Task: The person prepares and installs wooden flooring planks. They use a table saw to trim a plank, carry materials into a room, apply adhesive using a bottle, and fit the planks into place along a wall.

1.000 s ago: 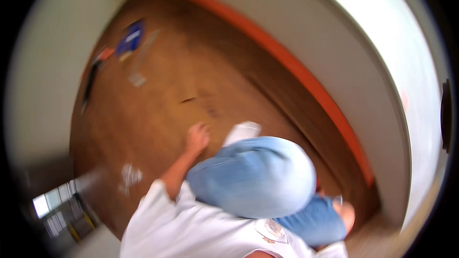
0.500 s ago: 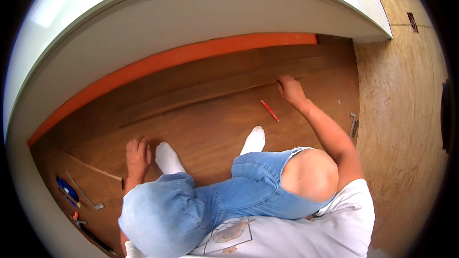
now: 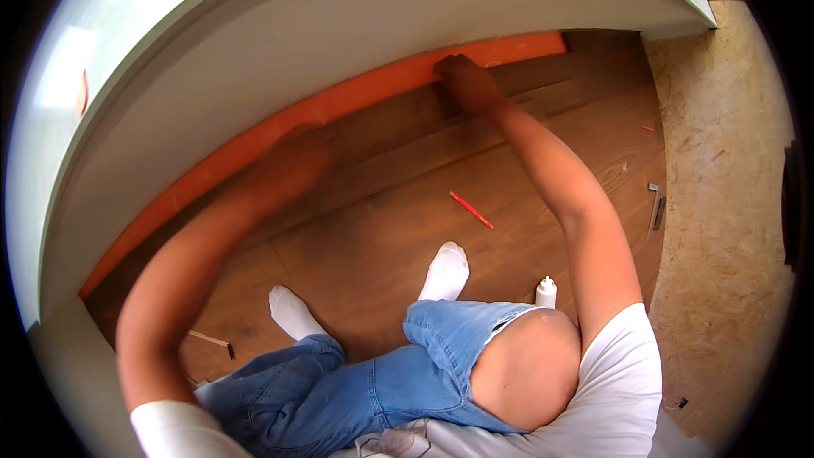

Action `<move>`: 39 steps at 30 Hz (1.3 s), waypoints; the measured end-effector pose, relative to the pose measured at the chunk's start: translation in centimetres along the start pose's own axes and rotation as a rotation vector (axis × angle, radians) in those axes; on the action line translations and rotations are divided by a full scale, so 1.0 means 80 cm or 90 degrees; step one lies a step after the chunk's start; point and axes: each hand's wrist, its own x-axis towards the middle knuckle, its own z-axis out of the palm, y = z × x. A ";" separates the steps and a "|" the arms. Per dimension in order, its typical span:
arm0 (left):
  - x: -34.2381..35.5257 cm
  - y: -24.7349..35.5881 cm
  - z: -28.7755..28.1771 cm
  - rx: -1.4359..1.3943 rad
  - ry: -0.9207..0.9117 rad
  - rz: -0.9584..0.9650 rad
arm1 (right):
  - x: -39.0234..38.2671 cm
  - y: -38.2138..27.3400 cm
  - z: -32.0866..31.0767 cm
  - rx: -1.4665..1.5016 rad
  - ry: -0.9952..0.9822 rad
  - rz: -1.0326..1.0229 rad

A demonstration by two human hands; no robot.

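Brown wood floorboards [image 3: 373,237] spread beneath me up to an orange strip [image 3: 292,123] along the base of a pale panel. My right hand [image 3: 469,85] reaches far forward to where the boards meet the orange strip. Its fingers look bent, and whatever is under them is hidden. Farther left, my left hand [image 3: 303,161] is smeared by motion over the boards near the same strip, its fingers unreadable. A red pencil [image 3: 471,209] lies on the boards between my arms, touched by neither hand.
The pale panel [image 3: 407,13] curves across the front. A white bottle [image 3: 546,292] stands beside my right knee. A metal bar with a bent end [image 3: 656,207] lies at the right edge, next to wood-chip board [image 3: 712,203]. A thin wooden strip [image 3: 211,339] lies at left.
Both hands have moved forward to the far boards, the left from beside my left foot. The view has shifted: the bottle now shows, and the tools at far left are out of sight.
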 end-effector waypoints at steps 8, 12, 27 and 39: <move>0.239 -0.016 0.157 0.038 0.476 -0.199 | 0.031 -0.025 0.060 -0.017 0.213 0.015; 0.262 0.011 0.165 0.049 0.481 -0.269 | 0.030 -0.025 0.050 -0.024 0.188 0.087; 0.303 -0.005 0.203 0.078 0.555 -0.280 | 0.049 -0.020 0.054 0.094 0.139 0.119; 0.309 0.028 0.183 -0.017 0.566 -0.334 | 0.034 -0.022 0.048 0.067 0.183 0.129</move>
